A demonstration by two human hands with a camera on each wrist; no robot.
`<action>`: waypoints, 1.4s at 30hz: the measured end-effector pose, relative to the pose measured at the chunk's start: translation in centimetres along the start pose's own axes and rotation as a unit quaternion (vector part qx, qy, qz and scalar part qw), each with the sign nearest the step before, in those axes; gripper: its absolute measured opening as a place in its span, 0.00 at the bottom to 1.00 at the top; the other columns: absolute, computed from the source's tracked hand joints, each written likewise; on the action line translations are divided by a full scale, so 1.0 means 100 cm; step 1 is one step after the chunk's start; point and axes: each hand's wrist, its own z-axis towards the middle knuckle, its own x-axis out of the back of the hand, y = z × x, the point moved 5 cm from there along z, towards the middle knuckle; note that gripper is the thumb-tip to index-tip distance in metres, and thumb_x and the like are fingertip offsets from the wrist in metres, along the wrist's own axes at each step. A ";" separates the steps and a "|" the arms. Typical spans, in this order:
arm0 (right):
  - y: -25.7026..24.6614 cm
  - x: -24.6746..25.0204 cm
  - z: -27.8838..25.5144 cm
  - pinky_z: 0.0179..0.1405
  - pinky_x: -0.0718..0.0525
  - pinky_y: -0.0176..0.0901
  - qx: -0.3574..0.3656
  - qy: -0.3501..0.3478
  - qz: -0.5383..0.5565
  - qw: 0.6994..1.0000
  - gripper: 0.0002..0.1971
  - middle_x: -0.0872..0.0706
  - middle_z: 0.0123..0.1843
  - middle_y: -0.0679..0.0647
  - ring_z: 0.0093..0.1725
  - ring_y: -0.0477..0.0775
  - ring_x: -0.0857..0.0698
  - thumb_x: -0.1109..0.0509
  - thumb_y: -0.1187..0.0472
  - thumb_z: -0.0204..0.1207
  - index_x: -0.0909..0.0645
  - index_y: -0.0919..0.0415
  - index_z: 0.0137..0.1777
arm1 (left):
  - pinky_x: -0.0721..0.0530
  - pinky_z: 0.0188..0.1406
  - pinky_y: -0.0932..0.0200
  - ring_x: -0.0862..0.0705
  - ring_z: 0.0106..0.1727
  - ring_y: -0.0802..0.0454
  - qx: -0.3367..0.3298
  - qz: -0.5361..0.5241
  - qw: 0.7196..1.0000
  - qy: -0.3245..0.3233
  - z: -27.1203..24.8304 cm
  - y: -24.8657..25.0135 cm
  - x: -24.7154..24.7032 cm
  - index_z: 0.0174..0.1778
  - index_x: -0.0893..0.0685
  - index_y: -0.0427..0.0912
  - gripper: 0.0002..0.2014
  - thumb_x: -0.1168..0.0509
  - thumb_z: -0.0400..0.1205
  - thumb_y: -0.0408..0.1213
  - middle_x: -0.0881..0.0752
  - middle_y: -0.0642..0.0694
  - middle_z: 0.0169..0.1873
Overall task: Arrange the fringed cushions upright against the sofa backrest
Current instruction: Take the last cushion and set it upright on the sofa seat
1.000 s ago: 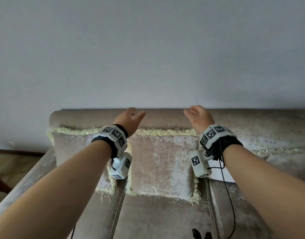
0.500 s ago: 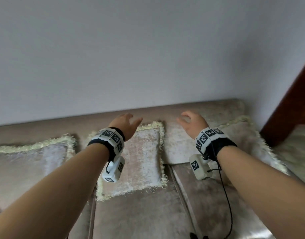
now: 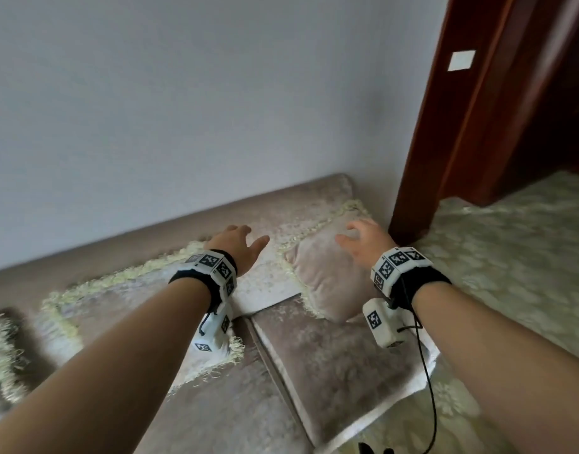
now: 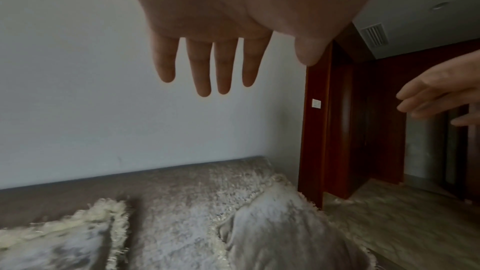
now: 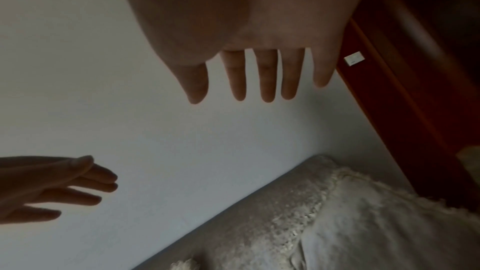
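Note:
Three beige velvet cushions with cream fringe lean along the sofa backrest [image 3: 183,224]. The right-end cushion [image 3: 327,280] sits tilted in the sofa's corner, also seen in the left wrist view [image 4: 285,227] and the right wrist view [image 5: 376,227]. The middle cushion [image 3: 124,293] lies partly under my left forearm, and the left one [image 3: 0,352] is cut off by the frame edge. My left hand [image 3: 245,242] hovers over the backrest just left of the right-end cushion, fingers [image 4: 207,69] straight, holding nothing. Above that cushion's top, my right hand [image 3: 353,235] floats with spread fingers [image 5: 262,75], empty.
A red-brown wooden door frame [image 3: 471,126] with a white switch [image 3: 461,59] stands right beside the sofa's end. Patterned pale floor covering [image 3: 517,263] spreads to the right. The seat pad [image 3: 334,362] lies in front of the cushions. A grey wall [image 3: 183,109] rises behind.
The view has swung right along the sofa. Both hands have moved from the middle cushion towards the right-end cushion, still empty and apart from it.

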 end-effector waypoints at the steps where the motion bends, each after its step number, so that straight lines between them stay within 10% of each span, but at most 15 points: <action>1: 0.019 0.010 0.003 0.69 0.27 0.49 -0.012 -0.001 0.000 1.000 0.26 0.25 0.73 0.59 0.69 0.60 0.23 0.33 0.44 0.79 0.22 0.59 0.71 | 0.21 0.78 0.39 0.20 0.78 0.39 -0.002 0.007 1.000 -0.006 0.006 0.018 -0.009 0.86 0.29 0.44 0.34 0.48 0.90 0.64 0.30 0.42 0.86; 15: 0.185 0.094 0.081 0.63 0.25 0.48 -0.044 -0.009 -0.018 0.999 0.27 0.27 0.74 0.59 0.70 0.60 0.24 0.36 0.43 0.80 0.25 0.57 0.75 | 0.24 0.81 0.38 0.24 0.82 0.41 -0.014 0.052 0.997 -0.048 0.080 0.188 -0.087 0.87 0.30 0.46 0.33 0.48 0.91 0.63 0.30 0.45 0.87; 42: 0.256 0.029 0.339 0.65 0.21 0.50 -0.089 -0.075 -0.090 0.989 0.28 0.25 0.72 0.58 0.68 0.60 0.22 0.35 0.43 0.79 0.27 0.56 0.75 | 0.26 0.80 0.39 0.25 0.82 0.38 0.067 -0.050 0.991 -0.101 0.341 0.182 -0.185 0.86 0.28 0.43 0.35 0.47 0.90 0.64 0.28 0.40 0.85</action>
